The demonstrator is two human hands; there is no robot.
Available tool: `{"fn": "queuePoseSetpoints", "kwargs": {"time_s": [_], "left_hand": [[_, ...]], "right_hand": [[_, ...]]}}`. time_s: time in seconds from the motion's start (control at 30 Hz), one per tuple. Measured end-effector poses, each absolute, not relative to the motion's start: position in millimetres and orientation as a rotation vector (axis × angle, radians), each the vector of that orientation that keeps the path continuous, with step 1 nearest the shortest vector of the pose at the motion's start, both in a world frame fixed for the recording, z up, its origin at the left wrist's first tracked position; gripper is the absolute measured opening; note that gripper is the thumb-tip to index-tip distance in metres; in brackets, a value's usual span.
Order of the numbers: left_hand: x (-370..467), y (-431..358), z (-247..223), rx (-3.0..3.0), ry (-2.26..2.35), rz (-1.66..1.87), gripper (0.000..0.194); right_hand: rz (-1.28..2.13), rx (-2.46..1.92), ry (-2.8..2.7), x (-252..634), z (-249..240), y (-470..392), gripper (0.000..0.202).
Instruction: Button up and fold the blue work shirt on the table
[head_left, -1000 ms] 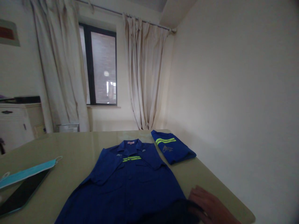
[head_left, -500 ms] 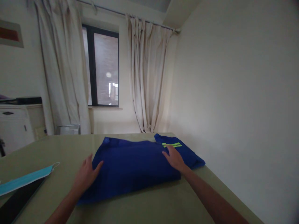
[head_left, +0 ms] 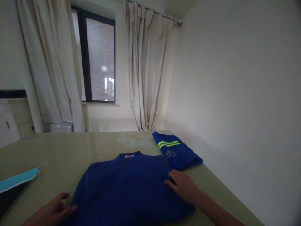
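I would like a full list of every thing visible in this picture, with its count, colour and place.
blue shirt: 1, dark blue, spread flat on the table, near edge
folded garment: 1, blue with two yellow-green stripes, far right of the table, beside the shirt
face mask: 1, light blue, left edge of the table
dark flat object: 1, black, under the mask, partly cut off
table: 1, pale green
curtains: 2, cream, either side of the window
window: 1, dark frame, back wall
cabinet: 1, white, far left
left hand: 1, flat at the shirt's left edge
right hand: 1, flat on the shirt's right side
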State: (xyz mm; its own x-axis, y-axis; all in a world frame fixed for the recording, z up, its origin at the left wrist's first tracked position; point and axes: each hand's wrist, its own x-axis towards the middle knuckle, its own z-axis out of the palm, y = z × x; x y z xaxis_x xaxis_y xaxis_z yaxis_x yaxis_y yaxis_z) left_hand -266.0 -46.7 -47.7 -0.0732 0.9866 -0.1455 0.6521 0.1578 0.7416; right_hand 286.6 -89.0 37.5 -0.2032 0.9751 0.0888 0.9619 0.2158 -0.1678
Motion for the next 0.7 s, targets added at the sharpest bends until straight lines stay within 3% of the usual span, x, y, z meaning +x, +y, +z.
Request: {"fn": "queuePoseSetpoints", "kwargs": {"time_s": [0.07,0.2,0.27,0.37,0.43,0.47,0.6,0.7], "left_hand": [[-252,-27,-32,1.559,1.903,0.735,0.063],[-205,10,2,1.530,2.031,0.753,0.065],[-190,16,13,1.489,1.936,0.718,0.057],[-184,14,23,1.518,1.757,0.783,0.040],[-186,11,30,1.534,1.765,0.929,0.037],[-186,10,33,1.540,1.803,0.985,0.038],[-194,5,31,1.571,1.966,0.943,0.047],[-210,-10,11,1.593,1.941,0.773,0.052]], "right_hand": [[0.052,-1.930,-2.176,274,46,-68,0.038],[0.121,-1.922,-2.178,247,46,-14,0.066],[0.171,-1.892,-2.255,238,44,5,0.072],[0.170,-1.882,-2.298,234,48,21,0.043],[0.139,-1.881,-2.294,233,55,26,0.017],[0.125,-1.880,-2.284,231,58,27,0.015],[0.092,-1.829,-2.243,214,52,20,0.024],[0.149,-1.699,-2.293,199,27,11,0.045]]}}
